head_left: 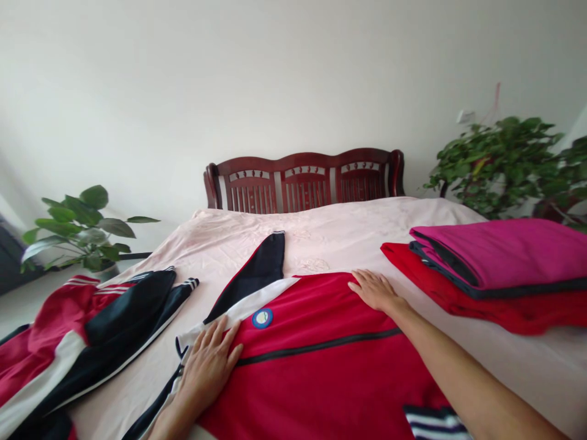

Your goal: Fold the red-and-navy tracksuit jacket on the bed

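Note:
A red zip jacket (316, 373) with a white shoulder band and a round blue badge lies spread sideways on the bed. Its dark zip line runs from left to right. One navy sleeve (257, 269) points away from me, and a striped cuff shows beneath my right forearm. My left hand (211, 354) rests flat near the white band, its fingers slightly apart. At the jacket's far right edge, my right hand (373, 290) lies palm down with fingers stretched out. Neither hand grips the cloth.
Loose red, white and navy clothes (101, 336) lie at left. Folded red garments (504, 311) and a magenta one (513, 250) are stacked at right. A pale pink sheet (348, 226) covers the bed. Beyond it stand a wooden backrest (305, 180) and potted plants (499, 165).

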The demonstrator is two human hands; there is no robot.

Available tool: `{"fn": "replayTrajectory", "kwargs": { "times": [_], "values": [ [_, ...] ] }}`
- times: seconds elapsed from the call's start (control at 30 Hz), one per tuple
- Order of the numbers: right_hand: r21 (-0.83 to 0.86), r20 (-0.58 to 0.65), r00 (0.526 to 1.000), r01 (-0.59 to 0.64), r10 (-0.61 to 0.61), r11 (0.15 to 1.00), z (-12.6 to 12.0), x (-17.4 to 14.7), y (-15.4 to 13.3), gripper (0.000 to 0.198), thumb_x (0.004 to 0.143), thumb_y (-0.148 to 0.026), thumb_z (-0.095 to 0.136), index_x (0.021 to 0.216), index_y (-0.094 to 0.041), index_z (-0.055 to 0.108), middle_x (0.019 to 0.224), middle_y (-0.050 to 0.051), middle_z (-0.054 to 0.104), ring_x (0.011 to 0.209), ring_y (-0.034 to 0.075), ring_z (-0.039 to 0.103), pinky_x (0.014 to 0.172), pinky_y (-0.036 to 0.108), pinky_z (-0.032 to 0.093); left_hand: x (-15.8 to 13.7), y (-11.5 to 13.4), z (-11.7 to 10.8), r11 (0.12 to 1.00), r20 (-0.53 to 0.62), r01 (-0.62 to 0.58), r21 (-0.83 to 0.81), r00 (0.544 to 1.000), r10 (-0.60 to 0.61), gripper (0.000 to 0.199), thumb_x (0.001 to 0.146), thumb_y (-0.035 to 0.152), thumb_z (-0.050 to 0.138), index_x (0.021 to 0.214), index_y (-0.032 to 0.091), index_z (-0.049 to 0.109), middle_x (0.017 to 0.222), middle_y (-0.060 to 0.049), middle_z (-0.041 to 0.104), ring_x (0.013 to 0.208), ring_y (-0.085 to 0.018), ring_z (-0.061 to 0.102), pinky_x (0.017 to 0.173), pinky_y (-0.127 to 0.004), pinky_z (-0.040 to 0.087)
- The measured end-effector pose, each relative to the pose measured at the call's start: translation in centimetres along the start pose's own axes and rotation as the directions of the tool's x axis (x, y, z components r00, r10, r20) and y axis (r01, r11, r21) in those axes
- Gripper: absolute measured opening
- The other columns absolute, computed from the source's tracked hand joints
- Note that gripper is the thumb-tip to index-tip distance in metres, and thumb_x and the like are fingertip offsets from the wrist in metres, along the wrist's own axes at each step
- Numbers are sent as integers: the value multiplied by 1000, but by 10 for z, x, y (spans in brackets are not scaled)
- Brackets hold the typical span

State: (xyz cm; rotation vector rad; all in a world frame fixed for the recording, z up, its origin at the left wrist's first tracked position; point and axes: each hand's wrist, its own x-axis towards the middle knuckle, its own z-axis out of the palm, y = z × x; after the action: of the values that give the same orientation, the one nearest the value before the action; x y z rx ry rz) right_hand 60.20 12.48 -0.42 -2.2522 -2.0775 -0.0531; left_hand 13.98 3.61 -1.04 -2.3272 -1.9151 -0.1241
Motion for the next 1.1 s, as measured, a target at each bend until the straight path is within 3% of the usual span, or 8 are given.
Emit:
{"fn": "replayTrajectory", "kwargs": {
  "times": [0.3, 0.47, 0.83, 0.97, 1.1],
  "values": [
    [11, -24, 998, -50, 50, 999, 6, 0, 1, 64, 95, -56, 26, 151, -25, 37, 158, 6, 36, 145, 26, 31, 118, 49, 22, 2, 6, -10, 998, 86, 14, 58, 996, -18, 57, 98, 46, 36, 152, 29, 34, 161, -10, 31, 148, -28, 28, 119, -46, 23],
    [14, -44, 998, -52, 52, 999, 8, 1, 3, 63, 96, -54, 27, 149, -24, 39, 157, 6, 39, 143, 26, 34, 118, 47, 23, 11, 12, -17, 995, 130, 61, 79, 989, -71, 59, 98, 50, 34, 154, 29, 32, 161, -13, 31, 148, -33, 27, 117, -50, 25],
    [-7, -51, 997, -66, 66, 998, 7, 1, -3, 58, 98, -50, 25, 148, -24, 40, 155, 10, 40, 141, 29, 37, 115, 53, 24, 33, 2, -1, 998, 62, 60, 29, 996, -61, 59, 99, 53, 31, 153, 31, 31, 159, -19, 32, 148, -34, 28, 113, -63, 22],
    [-19, -43, 998, -50, 50, 999, -5, -18, -17, 56, 97, -40, 33, 147, -16, 42, 157, 15, 35, 144, 34, 31, 116, 58, 18, 27, 0, -5, 1000, 66, -25, -11, 997, 25, 56, 100, 46, 32, 153, 27, 33, 161, -18, 29, 148, -33, 27, 114, -65, 19],
    [28, 0, 996, 90, -90, 996, -34, -70, -27, 50, 96, -39, 38, 140, -19, 53, 154, 10, 42, 143, 26, 35, 118, 42, 23, 7, -2, -11, 982, 71, -146, -119, 985, 155, 54, 99, 41, 37, 151, 25, 38, 161, -13, 31, 149, -30, 25, 119, -58, 17]
  ]
}}
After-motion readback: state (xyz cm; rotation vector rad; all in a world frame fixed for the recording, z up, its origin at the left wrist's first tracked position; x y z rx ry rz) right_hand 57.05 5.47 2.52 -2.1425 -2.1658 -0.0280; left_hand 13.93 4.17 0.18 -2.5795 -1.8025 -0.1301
